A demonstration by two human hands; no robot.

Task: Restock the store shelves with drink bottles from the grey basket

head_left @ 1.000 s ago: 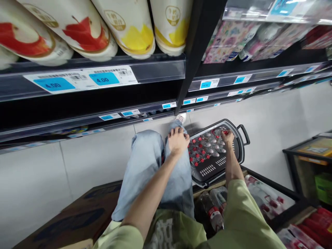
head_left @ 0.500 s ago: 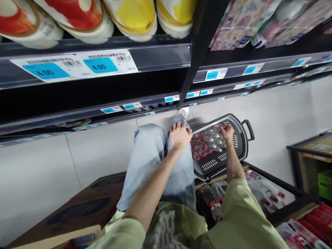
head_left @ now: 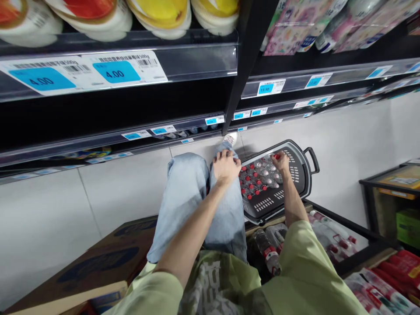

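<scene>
My left hand (head_left: 225, 167) rests flat on my right knee in light blue jeans (head_left: 197, 201), fingers spread and holding nothing. My right hand (head_left: 281, 162) reaches down into a dark grey basket (head_left: 297, 192) on the floor and curls its fingers round the red cap of a small clear bottle (head_left: 276, 156). Several red-capped bottles (head_left: 257, 181) stand packed in the basket. How firmly the fingers grip the bottle is hard to see.
Black shelves with blue price tags (head_left: 116, 72) rise in front, holding white tubs (head_left: 157, 13) at the top. A cardboard box (head_left: 98, 267) lies at lower left. A low rack of larger red-capped bottles (head_left: 331, 245) stands at right. White floor tiles (head_left: 354, 144) surround the basket.
The view has tilted down slightly. My right hand has shifted a little left and farther back over the bottles in the basket. My left hand stays on the knee.
</scene>
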